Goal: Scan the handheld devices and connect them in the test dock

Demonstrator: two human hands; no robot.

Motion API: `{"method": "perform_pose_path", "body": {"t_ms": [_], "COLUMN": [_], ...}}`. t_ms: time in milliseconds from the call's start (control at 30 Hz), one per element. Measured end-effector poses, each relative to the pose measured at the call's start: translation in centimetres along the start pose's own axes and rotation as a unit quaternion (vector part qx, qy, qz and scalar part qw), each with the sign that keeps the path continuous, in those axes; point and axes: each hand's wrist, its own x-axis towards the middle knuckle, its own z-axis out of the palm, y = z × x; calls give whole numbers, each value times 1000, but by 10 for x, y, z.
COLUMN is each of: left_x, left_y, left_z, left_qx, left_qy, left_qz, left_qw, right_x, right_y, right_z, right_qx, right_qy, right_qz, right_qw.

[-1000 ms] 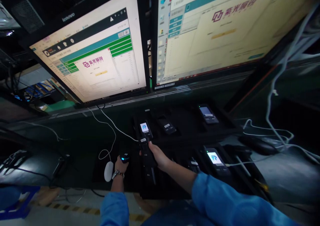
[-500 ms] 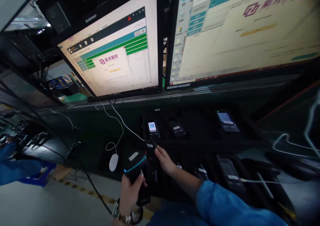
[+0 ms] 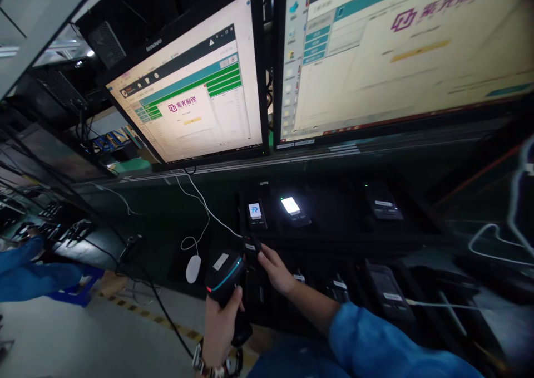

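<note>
My left hand [image 3: 220, 325] is wrapped round the handle of a black barcode scanner [image 3: 223, 278], which has a blue strip and a small red light. In my right hand [image 3: 276, 271], fingers closed, is a small dark handheld device [image 3: 251, 249] with a white label. A white cable [image 3: 219, 221] runs down to its top end. Just beyond stand a device with a lit logo screen [image 3: 255, 212] and a device with a bright white screen [image 3: 293, 206]. Farther right lies a dark-screened device [image 3: 384, 202] with a green light.
A white mouse [image 3: 193, 269] lies left of the scanner. Two monitors, a left monitor [image 3: 187, 116] and a right monitor [image 3: 400, 60], stand behind. Nearer on the right is a labelled device [image 3: 387, 291] with a white cable. A person's blue sleeve [image 3: 37, 278] shows far left.
The scanner's light has gone from blue to red. The middle device's screen has lit up, while the far right device's screen has gone dark. Both hands keep their holds.
</note>
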Motion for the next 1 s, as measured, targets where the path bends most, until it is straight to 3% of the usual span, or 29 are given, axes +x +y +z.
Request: {"method": "perform_pose_path", "body": {"t_ms": [100,167,267,333,433,567,667,767,800,833,867,900,1000], "left_x": [8,26,74,110,152,171,159,117,98,79,59,41,7], "left_y": [-9,-22,-52,-73,-98,-113,-104,-85,-77,-69,-62,-55,-36], "left_z": [-5,-11,-22,-24,-18,-5,2,18,26,35,44,53,68], "left_qx": [24,34,55,113,155,177,189,126,28,-97,-210,-286,-376], "left_qy": [-6,5,50,37,30,44,78,103,80,4,-65,-92,-63], "left_qz": [11,7,-32,-40,-69,-73,-76,-36,-9,-6,-25,-55,-128], "left_qw": [1000,999,997,992,985,981,976,986,996,995,975,952,916], "right_x": [-1,-3,-5,-7,-11,-13,-10,-8,-8,-9,-10,-12,-13], "right_y": [-3,-6,-8,-8,-8,-7,-5,-5,-6,-8,-10,-14,-24], "right_z": [0,0,2,4,7,6,3,3,5,7,10,13,18], "right_qx": [21,35,70,101,119,86,26,-86,-126,-165,-198,-226,-235], "right_qy": [1,9,28,31,33,65,88,122,120,110,93,74,40], "right_qz": [6,20,67,95,98,92,82,51,51,56,63,69,88], "right_qw": [1000,999,995,990,988,990,992,988,983,979,974,969,967]}}
